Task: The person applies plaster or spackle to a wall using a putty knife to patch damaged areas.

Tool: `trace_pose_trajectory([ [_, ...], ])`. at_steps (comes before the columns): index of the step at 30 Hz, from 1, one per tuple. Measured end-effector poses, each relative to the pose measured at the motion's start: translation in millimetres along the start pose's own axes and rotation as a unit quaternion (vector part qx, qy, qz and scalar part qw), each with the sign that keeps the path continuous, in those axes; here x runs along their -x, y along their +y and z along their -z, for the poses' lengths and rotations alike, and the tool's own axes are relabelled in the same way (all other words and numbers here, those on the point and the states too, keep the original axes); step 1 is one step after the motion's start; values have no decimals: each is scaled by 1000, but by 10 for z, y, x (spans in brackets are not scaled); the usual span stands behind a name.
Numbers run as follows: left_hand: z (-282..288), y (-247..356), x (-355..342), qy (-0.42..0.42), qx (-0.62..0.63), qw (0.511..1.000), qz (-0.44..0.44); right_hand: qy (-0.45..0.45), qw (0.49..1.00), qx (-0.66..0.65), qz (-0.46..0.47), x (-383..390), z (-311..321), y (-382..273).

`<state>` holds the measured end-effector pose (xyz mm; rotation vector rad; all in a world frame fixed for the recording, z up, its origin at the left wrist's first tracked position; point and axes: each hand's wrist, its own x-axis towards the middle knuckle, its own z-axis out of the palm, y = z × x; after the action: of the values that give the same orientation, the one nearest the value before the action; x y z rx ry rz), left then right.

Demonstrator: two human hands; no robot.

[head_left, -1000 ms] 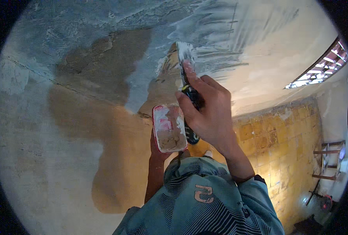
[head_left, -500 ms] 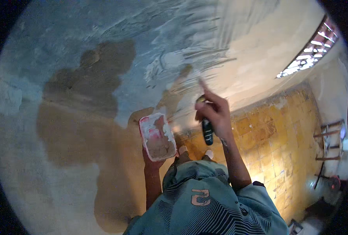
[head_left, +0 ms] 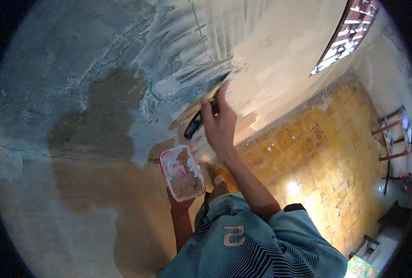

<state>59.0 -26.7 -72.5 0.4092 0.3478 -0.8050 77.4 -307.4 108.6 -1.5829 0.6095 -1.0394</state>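
My right hand (head_left: 220, 124) is closed on a putty knife (head_left: 194, 126), its dark handle sticking out below the fingers. The index finger reaches up along the tool toward the blade, which lies at the wall (head_left: 257, 65) among pale streaks of filler (head_left: 171, 87). Whether the whole blade edge touches the wall, I cannot tell. Lower down, my left hand (head_left: 180, 204) holds a small rectangular tub (head_left: 162, 172) from beneath. Its inside is smeared white and pink, with greyish-beige putty (head_left: 187, 186) inside. Most of the left fingers are hidden under the tub.
The wall has a large brown shadow patch (head_left: 94, 125) on the left. Yellow tiles cover the floor (head_left: 303, 153) to the right. A barred window (head_left: 347, 34) is at upper right. Wooden furniture (head_left: 393, 132) stands by the far wall, with a flowered cloth (head_left: 361, 268) at lower right.
My right hand has moved up and left with the putty knife, bringing it to the wall. The tub stays in my left hand, slightly lower. The view has shifted a little.
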Motion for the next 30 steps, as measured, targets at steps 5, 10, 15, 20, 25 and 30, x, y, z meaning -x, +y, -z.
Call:
trace_pose_trajectory([
  [5,-89,28,66,-77,-102,992,-16,18,1000,-24,-8,-30,274,9],
  [10,-139,37,33,-70,-82,994,28,-17,997,61,51,-243,182,290],
  [15,-311,20,109,-41,-107,993,20,-57,997,36,43,157,159,54],
  [20,-101,62,27,-97,-68,992,41,-16,997,59,39,-233,208,296],
  [25,7,115,32,-83,-78,992,47,-114,990,85,20,258,73,158],
  [30,-30,95,-29,-126,-85,986,61,-9,987,135,87,-302,187,304],
])
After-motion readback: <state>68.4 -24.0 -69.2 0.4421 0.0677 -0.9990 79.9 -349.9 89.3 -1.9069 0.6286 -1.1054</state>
